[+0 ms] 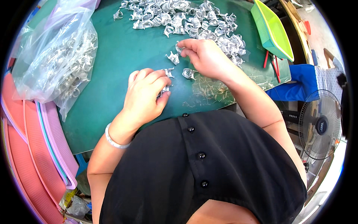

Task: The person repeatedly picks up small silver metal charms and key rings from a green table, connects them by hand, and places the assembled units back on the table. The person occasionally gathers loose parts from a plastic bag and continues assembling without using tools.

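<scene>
My left hand (143, 95) rests low over the green table, fingers curled, with a small silver openwork metal piece (165, 89) between thumb and forefinger. A second crown-like piece (169, 72) lies against its other fingertips. To the right and farther off, my right hand (205, 56) pinches another openwork piece (178, 48), partly hidden by the fingers. Just below those fingertips lies a loose piece (173, 58), tilted. One more piece (188, 74) sits alone between the two hands, nearer to me.
A large pile of similar pieces (179, 16) spreads over the far side of the green table (112, 82). At left stands a clear plastic bag (71, 63) of them, beside stacked pink baskets (33, 149). At right are a green basket (274, 33), red-handled pliers (275, 67) and a fan (320, 125).
</scene>
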A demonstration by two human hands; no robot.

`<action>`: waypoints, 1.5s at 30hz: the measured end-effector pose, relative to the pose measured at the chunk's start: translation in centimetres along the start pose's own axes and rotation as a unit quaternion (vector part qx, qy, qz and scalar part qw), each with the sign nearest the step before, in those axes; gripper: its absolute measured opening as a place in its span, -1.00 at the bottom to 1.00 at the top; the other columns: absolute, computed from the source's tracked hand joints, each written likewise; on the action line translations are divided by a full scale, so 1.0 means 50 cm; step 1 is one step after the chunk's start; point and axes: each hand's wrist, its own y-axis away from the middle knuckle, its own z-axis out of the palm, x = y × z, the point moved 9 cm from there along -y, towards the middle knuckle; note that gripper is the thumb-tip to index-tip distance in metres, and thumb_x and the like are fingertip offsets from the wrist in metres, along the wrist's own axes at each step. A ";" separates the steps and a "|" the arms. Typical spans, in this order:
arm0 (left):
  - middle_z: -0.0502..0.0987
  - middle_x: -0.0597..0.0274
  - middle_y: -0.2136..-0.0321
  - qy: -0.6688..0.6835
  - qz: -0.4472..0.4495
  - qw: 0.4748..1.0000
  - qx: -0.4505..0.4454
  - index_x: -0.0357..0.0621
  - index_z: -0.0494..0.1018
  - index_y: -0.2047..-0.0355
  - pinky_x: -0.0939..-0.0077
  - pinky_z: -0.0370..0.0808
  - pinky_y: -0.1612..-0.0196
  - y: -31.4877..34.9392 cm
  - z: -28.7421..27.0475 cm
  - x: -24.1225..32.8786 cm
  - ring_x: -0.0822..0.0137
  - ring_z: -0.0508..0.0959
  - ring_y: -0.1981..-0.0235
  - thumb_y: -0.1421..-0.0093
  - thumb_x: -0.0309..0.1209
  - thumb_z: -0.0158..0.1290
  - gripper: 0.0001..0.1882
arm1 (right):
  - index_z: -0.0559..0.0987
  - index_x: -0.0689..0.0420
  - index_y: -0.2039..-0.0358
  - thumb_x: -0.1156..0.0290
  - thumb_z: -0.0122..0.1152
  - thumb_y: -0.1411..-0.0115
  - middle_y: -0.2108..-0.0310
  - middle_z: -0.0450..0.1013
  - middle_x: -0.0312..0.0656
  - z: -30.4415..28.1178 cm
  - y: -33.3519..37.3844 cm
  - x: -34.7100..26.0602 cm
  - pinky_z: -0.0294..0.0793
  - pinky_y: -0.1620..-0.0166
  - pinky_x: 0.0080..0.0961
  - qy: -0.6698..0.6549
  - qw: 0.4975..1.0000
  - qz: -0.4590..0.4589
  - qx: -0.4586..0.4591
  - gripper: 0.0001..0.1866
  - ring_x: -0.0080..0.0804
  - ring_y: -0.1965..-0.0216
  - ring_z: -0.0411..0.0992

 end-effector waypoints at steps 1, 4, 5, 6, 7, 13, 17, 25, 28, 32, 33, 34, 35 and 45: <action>0.50 0.25 0.22 0.001 0.000 1.000 0.000 -0.09 0.47 0.35 0.24 0.26 0.03 -0.001 0.000 0.001 0.19 0.43 0.15 0.14 -0.49 0.20 -0.73 | 0.51 0.24 0.09 0.53 0.04 -0.14 0.39 0.55 -0.08 -0.001 0.001 0.004 0.49 0.30 -0.50 0.000 1.000 -0.001 0.001 -0.70 -0.46 0.50 0.45; 0.50 0.25 0.23 0.004 0.002 1.000 -0.001 -0.09 0.47 0.36 0.25 0.26 0.03 -0.002 -0.001 0.002 0.19 0.43 0.15 0.14 -0.50 0.20 -0.73 | 0.50 0.23 0.10 0.57 0.02 -0.12 0.36 0.55 -0.07 -0.001 0.006 0.012 0.49 0.27 -0.49 -0.007 1.000 -0.007 0.002 -0.70 -0.43 0.46 0.48; 0.50 0.25 0.23 0.005 0.003 1.000 -0.002 -0.09 0.47 0.36 0.25 0.26 0.03 -0.003 -0.001 0.002 0.19 0.44 0.15 0.15 -0.50 0.20 -0.73 | 0.50 0.23 0.10 0.58 0.02 -0.12 0.35 0.55 -0.07 0.001 0.008 0.014 0.49 0.26 -0.49 -0.010 1.000 -0.009 0.002 -0.70 -0.41 0.44 0.49; 0.49 0.25 0.24 0.005 0.005 1.000 0.001 -0.09 0.47 0.36 0.26 0.26 0.03 -0.003 -0.002 0.003 0.19 0.44 0.16 0.15 -0.51 0.20 -0.73 | 0.50 0.23 0.10 0.59 0.01 -0.12 0.35 0.55 -0.06 0.002 0.009 0.011 0.49 0.25 -0.47 -0.007 1.000 -0.029 0.009 -0.70 -0.37 0.40 0.50; 0.48 0.25 0.25 0.004 0.007 1.000 0.004 -0.09 0.47 0.36 0.26 0.26 0.04 -0.003 -0.003 0.004 0.19 0.44 0.17 0.15 -0.51 0.20 -0.73 | 0.50 0.23 0.11 0.60 0.01 -0.11 0.35 0.54 -0.06 0.004 0.011 0.008 0.49 0.24 -0.46 -0.004 0.999 -0.048 0.017 -0.70 -0.34 0.37 0.52; 0.40 0.20 0.32 0.015 -0.001 1.000 0.010 -0.10 0.48 0.36 0.26 0.27 0.08 -0.001 -0.006 -0.002 0.15 0.41 0.21 0.17 -0.52 0.21 -0.71 | 0.51 0.23 0.13 0.59 0.03 -0.12 0.33 0.52 0.01 0.013 0.013 -0.029 0.49 0.20 -0.38 0.001 0.996 -0.083 0.012 -0.72 -0.13 0.26 0.52; 0.34 0.12 0.28 0.023 -0.014 1.000 0.004 -0.09 0.50 0.35 0.25 0.28 0.09 0.000 -0.004 -0.008 0.12 0.39 0.20 0.19 -0.51 0.22 -0.70 | 0.52 0.23 0.15 0.55 0.05 -0.12 0.32 0.51 0.02 0.021 0.012 -0.031 0.49 0.20 -0.34 0.017 0.994 -0.101 0.024 -0.74 -0.06 0.26 0.50; 0.34 0.00 0.11 0.032 -0.018 0.999 0.029 -0.03 0.56 0.38 0.17 0.26 0.01 0.003 -0.013 -0.008 0.01 0.35 0.04 0.21 -0.49 0.23 -0.72 | 0.53 0.23 0.19 0.56 0.06 -0.10 0.30 0.50 0.00 0.034 0.019 -0.049 0.48 0.19 -0.30 0.017 0.989 -0.144 0.015 -0.76 -0.04 0.25 0.48; 0.33 -0.02 0.07 0.030 -0.022 0.999 0.034 -0.02 0.58 0.38 0.16 0.25 -0.02 0.012 -0.014 -0.013 0.00 0.34 0.00 0.22 -0.50 0.24 -0.71 | 0.53 0.22 0.18 0.56 0.06 -0.10 0.30 0.50 -0.02 0.037 0.025 -0.056 0.47 0.17 -0.29 0.029 0.989 -0.148 0.011 -0.75 -0.06 0.23 0.46; 0.33 -0.03 0.04 0.026 -0.023 0.999 0.035 0.00 0.58 0.40 0.16 0.25 -0.03 0.018 -0.014 -0.016 -0.01 0.33 -0.02 0.22 -0.51 0.24 -0.72 | 0.52 0.21 0.16 0.55 0.08 -0.08 0.30 0.49 -0.04 0.049 0.029 -0.057 0.45 0.14 -0.27 0.051 0.988 -0.147 -0.007 -0.73 -0.09 0.19 0.45; 0.33 -0.03 0.03 0.019 -0.016 0.999 0.035 -0.01 0.56 0.34 0.15 0.24 -0.04 0.019 -0.013 -0.014 -0.01 0.33 -0.03 0.22 -0.51 0.25 -0.66 | 0.52 0.22 0.16 0.55 0.09 -0.08 0.30 0.49 -0.04 0.049 0.029 -0.059 0.45 0.14 -0.26 0.054 0.987 -0.148 -0.006 -0.73 -0.09 0.19 0.44; 0.33 -0.03 0.03 0.013 -0.008 0.999 0.035 -0.02 0.54 0.28 0.15 0.24 -0.04 0.020 -0.013 -0.014 -0.02 0.32 -0.04 0.23 -0.51 0.25 -0.61 | 0.52 0.22 0.16 0.55 0.09 -0.07 0.30 0.49 -0.04 0.048 0.030 -0.062 0.44 0.13 -0.26 0.056 0.987 -0.149 -0.006 -0.73 -0.09 0.18 0.44; 0.33 -0.03 0.02 0.006 -0.001 0.999 0.035 -0.03 0.52 0.22 0.14 0.23 -0.05 0.020 -0.011 -0.013 -0.02 0.32 -0.05 0.23 -0.50 0.26 -0.55 | 0.52 0.22 0.16 0.55 0.09 -0.07 0.30 0.49 -0.04 0.048 0.031 -0.064 0.44 0.12 -0.26 0.058 0.987 -0.150 -0.006 -0.73 -0.08 0.18 0.43; 0.40 0.06 0.03 -0.064 0.004 0.998 0.013 -0.12 0.35 0.01 0.15 0.21 -0.09 0.004 0.011 0.005 0.00 0.36 -0.03 0.14 -0.41 0.25 -0.39 | 0.52 0.21 0.15 0.62 0.07 -0.02 0.31 0.50 -0.10 0.018 0.048 -0.075 0.40 0.09 -0.30 0.001 0.977 -0.211 0.009 -0.68 -0.13 0.21 0.42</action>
